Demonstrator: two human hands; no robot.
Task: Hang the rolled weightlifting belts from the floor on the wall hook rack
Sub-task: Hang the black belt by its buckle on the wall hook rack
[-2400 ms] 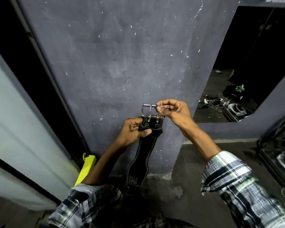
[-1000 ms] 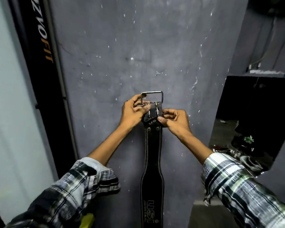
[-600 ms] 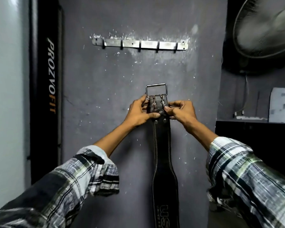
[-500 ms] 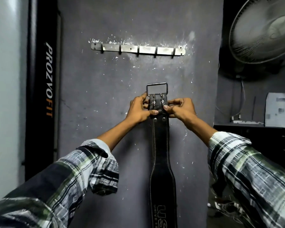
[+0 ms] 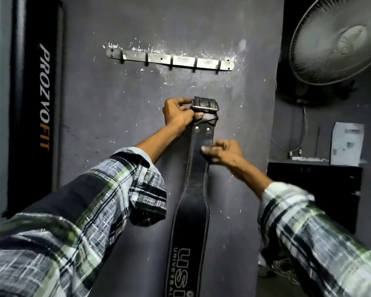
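A black leather weightlifting belt [image 5: 195, 206] hangs unrolled in front of the grey wall, with white lettering near its lower end. Its metal buckle [image 5: 205, 104] is at the top and tilted toward me. My left hand [image 5: 178, 114] grips the belt's top end just under the buckle. My right hand [image 5: 224, 152] is lower down, thumb and fingers pinching the strap's right edge. The metal hook rack [image 5: 169, 60] with several bare hooks is fixed on the wall above the buckle, well apart from it.
A black punching bag [image 5: 33, 103] with PROZVOFIT lettering hangs at the left. A wall fan [image 5: 338, 37] is at the upper right. Below it stands a dark cabinet [image 5: 313, 189] with a white paper [image 5: 346, 143] leaning behind.
The belt was lifted from near the floor up to chest height. In the last half second my right hand slid down the strap, and the buckle tipped forward under my left hand.
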